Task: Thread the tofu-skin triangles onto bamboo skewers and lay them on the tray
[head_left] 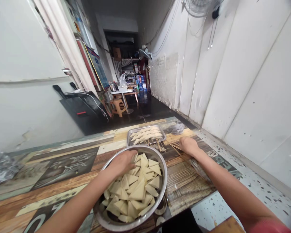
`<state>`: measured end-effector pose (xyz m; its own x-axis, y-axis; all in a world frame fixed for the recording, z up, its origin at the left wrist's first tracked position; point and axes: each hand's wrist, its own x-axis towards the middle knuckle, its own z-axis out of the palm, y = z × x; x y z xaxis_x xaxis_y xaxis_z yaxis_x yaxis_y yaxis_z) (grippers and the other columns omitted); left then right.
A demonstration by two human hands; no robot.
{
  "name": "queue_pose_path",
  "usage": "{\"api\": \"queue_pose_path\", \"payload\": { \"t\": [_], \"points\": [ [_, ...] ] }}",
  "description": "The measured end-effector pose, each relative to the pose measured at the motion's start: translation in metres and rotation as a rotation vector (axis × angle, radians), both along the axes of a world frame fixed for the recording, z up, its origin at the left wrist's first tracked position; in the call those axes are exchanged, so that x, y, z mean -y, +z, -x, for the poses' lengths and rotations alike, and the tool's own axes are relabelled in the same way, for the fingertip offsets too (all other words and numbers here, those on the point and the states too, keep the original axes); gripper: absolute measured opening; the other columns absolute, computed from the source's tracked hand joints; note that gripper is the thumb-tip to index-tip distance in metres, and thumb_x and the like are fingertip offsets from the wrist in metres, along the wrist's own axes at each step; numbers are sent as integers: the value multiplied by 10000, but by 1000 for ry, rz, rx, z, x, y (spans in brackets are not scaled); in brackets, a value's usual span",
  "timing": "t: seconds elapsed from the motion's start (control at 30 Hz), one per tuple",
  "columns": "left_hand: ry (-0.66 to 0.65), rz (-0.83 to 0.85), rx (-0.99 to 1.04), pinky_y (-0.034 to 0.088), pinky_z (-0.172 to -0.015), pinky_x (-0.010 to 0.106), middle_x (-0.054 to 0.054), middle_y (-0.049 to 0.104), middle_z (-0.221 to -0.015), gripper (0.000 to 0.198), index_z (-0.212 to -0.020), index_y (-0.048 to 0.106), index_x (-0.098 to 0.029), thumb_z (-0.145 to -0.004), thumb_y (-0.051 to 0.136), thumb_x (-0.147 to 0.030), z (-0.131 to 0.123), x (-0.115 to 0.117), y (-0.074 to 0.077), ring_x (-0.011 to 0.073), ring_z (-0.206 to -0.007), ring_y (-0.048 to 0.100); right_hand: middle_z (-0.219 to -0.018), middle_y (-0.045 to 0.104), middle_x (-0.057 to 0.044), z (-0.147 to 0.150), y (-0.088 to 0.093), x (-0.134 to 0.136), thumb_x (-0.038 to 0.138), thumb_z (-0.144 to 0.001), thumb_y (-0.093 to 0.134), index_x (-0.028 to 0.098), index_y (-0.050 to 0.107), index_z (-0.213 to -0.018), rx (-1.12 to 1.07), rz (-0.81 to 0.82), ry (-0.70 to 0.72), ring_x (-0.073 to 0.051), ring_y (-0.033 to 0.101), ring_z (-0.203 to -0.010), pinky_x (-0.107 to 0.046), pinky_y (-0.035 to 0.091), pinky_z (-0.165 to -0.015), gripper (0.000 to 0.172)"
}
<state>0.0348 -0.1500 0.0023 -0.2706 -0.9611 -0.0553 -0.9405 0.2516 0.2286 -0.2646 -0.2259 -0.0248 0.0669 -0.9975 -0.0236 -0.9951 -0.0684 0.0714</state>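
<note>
A steel bowl point(163, 191) full of pale triangular pieces point(138, 189) stands at the table's near edge. Inside its upper left rim, my left hand point(123, 162) touches the pieces; its fingertips are partly hidden among them. My right hand point(188, 145) is right of the bowl, fingers closed at the ends of thin wooden sticks point(176, 145) on the table. Whether it grips one is hard to see. Beyond the bowl sits a metal tray point(164, 136) with skewered pale pieces point(146, 133) in rows, their sticks pointing toward me.
A crumpled clear plastic bag point(176, 128) lies right of the tray. Crinkled silvery material point(2, 168) is at the far left of the patterned table point(87, 174). Farther back are a stool point(118, 106) and a small white table point(120, 92). A wall runs along the right.
</note>
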Motion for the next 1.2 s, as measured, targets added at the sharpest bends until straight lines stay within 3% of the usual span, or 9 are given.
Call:
{"api": "queue_pose_path", "payload": {
  "t": [0.2, 0.37, 0.47, 0.57, 0.7, 0.8, 0.97, 1.1, 1.2],
  "points": [
    [-73, 3, -44, 365, -743, 267, 57, 633, -932, 297, -941, 626, -215, -650, 568, -208, 5, -4, 4, 211, -869, 559, -963, 605, -60, -7, 9, 4, 292, -863, 506, 108, 563, -999, 77, 80, 12, -158, 596, -833, -346, 491, -728, 237],
    [-32, -73, -212, 368, -648, 246, 26, 623, -693, 178, -778, 660, -169, -716, 512, -246, 0, -4, 8, 166, -684, 549, -887, 619, -60, -21, 24, -4, 303, -889, 443, 106, 561, -955, 232, 194, 92, -155, 598, -783, -325, 468, -704, 238],
    [60, -147, -513, 395, -618, 243, 22, 610, -679, 203, -799, 652, -136, -716, 543, -285, -8, -2, 9, 144, -635, 530, -848, 632, -88, -38, 40, -16, 246, -893, 397, 125, 557, -885, 385, 284, 185, -175, 602, -784, -277, 424, -686, 201],
    [175, -240, -972, 453, -642, 264, 39, 620, -779, 278, -918, 611, -136, -725, 571, -331, -14, -3, 12, 140, -675, 548, -864, 631, -83, -63, 56, -34, 223, -891, 361, 151, 527, -887, 560, 369, 304, -177, 595, -797, -255, 398, -685, 181],
    [260, -281, -1408, 489, -684, 266, 92, 634, -874, 248, -918, 597, -122, -729, 607, -282, -19, -5, 18, 149, -761, 585, -582, 602, 34, -99, 67, -55, 229, -904, 317, 177, 501, -874, 778, 323, 499, -93, 551, -491, -178, 389, -509, 194],
    [384, -234, -1626, 481, -563, 185, 103, 645, -796, 198, -920, 600, -99, -757, 582, -211, -28, -3, 20, 117, -655, 592, -442, 520, 78, -120, 63, -64, 224, -883, 355, 185, 531, -822, 860, 256, 601, -78, 471, -365, -160, 325, -386, 190],
    [550, -242, -1941, 384, -365, 111, 76, 639, -768, 146, -909, 591, -95, -792, 525, -152, -44, 1, 17, 60, -492, 535, -714, 661, 1, -129, 47, -77, 195, -849, 410, 192, 612, -965, 1030, 203, 737, -115, 585, -594, -194, 428, -552, 233],
    [610, -344, -2053, 525, -561, 216, 107, 639, -812, 153, -927, 572, -82, -798, 513, -137, -49, -3, 16, 144, -682, 624, -765, 701, -9, -128, 39, -83, 182, -836, 425, 201, 580, -1126, 998, 134, 768, -130, 613, -589, -227, 467, -605, 329],
    [535, -362, -2076, 530, -612, 209, 136, 635, -886, 186, -964, 564, -72, -792, 494, -73, -49, -6, 18, 155, -753, 633, -994, 685, -31, -129, 38, -84, 160, -829, 431, 205, 592, -1123, 1031, 134, 787, -152, 643, -830, -240, 475, -743, 338]
  ]
}}
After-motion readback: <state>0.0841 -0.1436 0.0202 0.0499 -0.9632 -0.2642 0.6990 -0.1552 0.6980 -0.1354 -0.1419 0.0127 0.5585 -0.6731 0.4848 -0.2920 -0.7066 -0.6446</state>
